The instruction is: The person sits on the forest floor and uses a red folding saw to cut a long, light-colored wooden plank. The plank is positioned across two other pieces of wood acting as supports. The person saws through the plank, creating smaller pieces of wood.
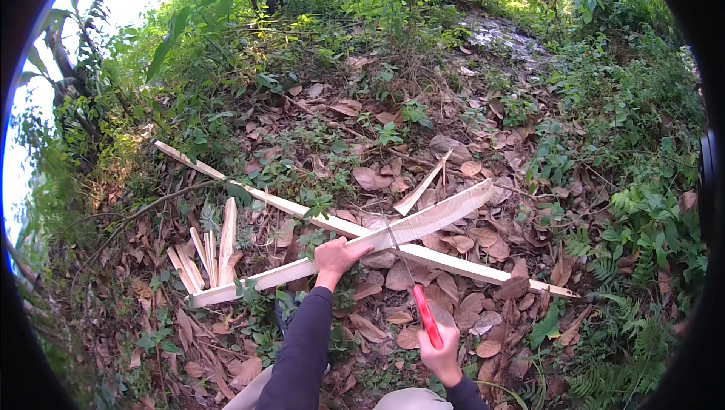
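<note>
My left hand (pixel 336 257) is closed over a pale wooden board (pixel 442 215), pressing it where it crosses on top of a long, narrow wooden strip (pixel 472 267). In my right hand (pixel 442 353) is a hand saw (pixel 425 315) with a red handle and a thin dark blade. The blade lies across the board just right of my left hand. Whether its teeth have cut into the wood is too fine to make out. The board's right part is wider and curves up to the far right; its left end rests low near several short wood pieces (pixel 211 257).
A split wood piece (pixel 423 185) lies beyond the board. Dry brown leaves (pixel 468 308) and small green plants cover the ground. A thin bent branch (pixel 143 204) arches at the left. Denser bushes (pixel 627 108) and ferns grow along the right, with a slope rising behind.
</note>
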`<state>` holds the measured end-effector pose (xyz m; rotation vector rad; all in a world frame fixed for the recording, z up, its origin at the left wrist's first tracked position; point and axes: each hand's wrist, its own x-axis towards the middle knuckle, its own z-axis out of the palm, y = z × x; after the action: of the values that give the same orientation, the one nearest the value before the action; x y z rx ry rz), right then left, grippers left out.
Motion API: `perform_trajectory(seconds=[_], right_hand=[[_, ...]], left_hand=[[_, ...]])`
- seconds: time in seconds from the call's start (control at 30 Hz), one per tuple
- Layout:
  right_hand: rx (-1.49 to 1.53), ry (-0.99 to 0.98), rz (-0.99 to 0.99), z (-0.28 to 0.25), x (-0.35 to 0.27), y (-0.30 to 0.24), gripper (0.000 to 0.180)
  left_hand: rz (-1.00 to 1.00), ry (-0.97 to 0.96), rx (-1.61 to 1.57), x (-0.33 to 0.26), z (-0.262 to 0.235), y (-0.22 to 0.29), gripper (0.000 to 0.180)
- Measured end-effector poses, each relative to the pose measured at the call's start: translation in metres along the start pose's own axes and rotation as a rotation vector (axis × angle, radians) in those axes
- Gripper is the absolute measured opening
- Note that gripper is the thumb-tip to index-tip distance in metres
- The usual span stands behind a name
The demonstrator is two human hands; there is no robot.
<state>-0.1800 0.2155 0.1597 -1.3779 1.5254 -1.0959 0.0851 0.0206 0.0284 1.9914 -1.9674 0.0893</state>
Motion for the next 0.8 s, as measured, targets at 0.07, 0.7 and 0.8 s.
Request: perform_trajectory(seconds=[0.07,0.7,0.8], right_hand=[[-0.028,0.012,-0.08,-0.016,-0.025,-0.005,0.018],[-0.057,0.013,-0.02,0.019,0.059,0.012,0.026],[-0.023,-0.029,-0.077,-0.027,-0.008,-0.007,0.019]], left_hand=[[0.032,0.067,-0.009,0.0,0.003,0.006,0.076],[0.036,0.002,-0.014,-0.01,0.01,0.007,0.077],[-0.016,-0.009,-0.029,-0.007,-0.002,0.009,0.078]])
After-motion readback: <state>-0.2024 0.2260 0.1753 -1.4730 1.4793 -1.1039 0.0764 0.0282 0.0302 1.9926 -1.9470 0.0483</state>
